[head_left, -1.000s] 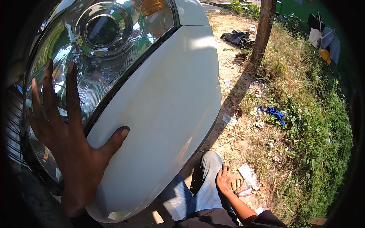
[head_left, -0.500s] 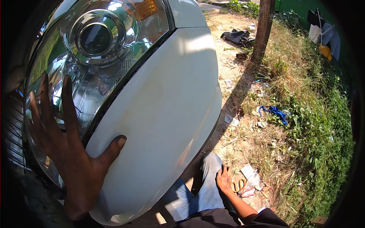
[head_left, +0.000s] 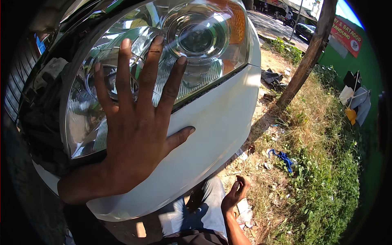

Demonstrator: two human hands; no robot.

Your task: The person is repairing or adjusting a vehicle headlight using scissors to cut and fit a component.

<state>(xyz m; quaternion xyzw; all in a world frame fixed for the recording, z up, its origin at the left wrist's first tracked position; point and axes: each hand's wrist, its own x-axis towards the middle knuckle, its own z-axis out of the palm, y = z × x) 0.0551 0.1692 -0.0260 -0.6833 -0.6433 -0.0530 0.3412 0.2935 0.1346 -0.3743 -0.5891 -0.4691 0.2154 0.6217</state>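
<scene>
Under my left palm lies the white bumper (head_left: 212, 122) of the car, the biggest thing before me, curving away to the right of my wrist and down toward my knees. Compared with a moment ago it fills less of the view, and its top edge now runs just past my thumb instead of far above it.

Above and beneath my fingers sits the clear headlight (head_left: 163, 61), its round projector lens just beyond my ring and little fingertips. Earlier the lamp stood high and to the side of my hand; now my hand covers its middle.

My left hand (head_left: 134, 126) is spread flat and wide open, all four fingers fanned upward over the lens cover, the thumb splayed out to the right onto the white panel. It grips nothing; it only presses against the lamp and the seam below it. Before, it rested lower and further left, with the fingertips only reaching the lamp's lower rim.

My right hand (head_left: 234, 194) hangs low, well below and to the right of the left one, over the dry ground beside my knee. Its fingers are loosely curled now, where earlier they lay more open; I cannot tell whether it holds anything.
</scene>
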